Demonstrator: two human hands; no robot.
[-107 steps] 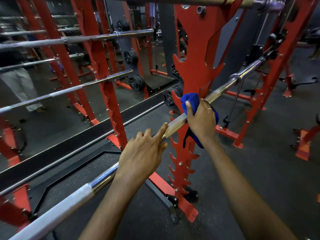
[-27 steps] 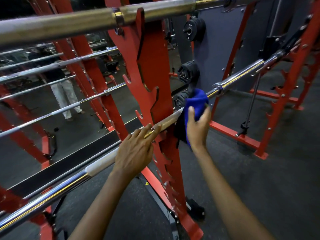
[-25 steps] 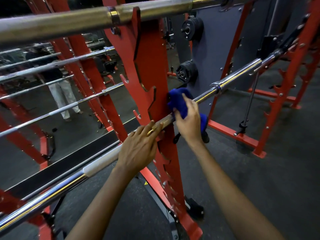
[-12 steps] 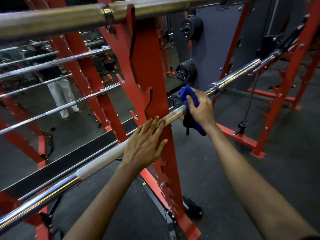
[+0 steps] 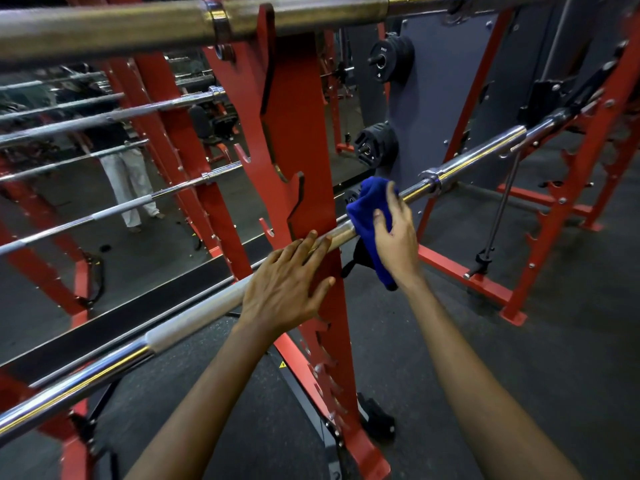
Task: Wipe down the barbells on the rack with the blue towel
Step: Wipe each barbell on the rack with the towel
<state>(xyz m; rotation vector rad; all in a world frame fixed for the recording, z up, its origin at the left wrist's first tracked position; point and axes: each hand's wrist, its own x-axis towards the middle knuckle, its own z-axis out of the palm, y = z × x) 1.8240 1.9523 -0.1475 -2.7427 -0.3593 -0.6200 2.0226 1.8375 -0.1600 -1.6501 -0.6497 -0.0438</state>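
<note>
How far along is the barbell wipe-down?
Done: hard to say; no bar shows a visible sign of being wiped. In hand: the right hand grips the blue towel around the lower barbell, just right of the red upright, while the left hand rests flat on that bar. Left, likely: its sleeve beyond the collar and the top barbell.

Light: dim gym, lit from above.
Glare: bright streaks ran along the chrome barbell (image 5: 478, 157).
Blur: the near top bar (image 5: 104, 29) looked soft.
Distortion: wide lens bowed lines toward the edges.
</note>
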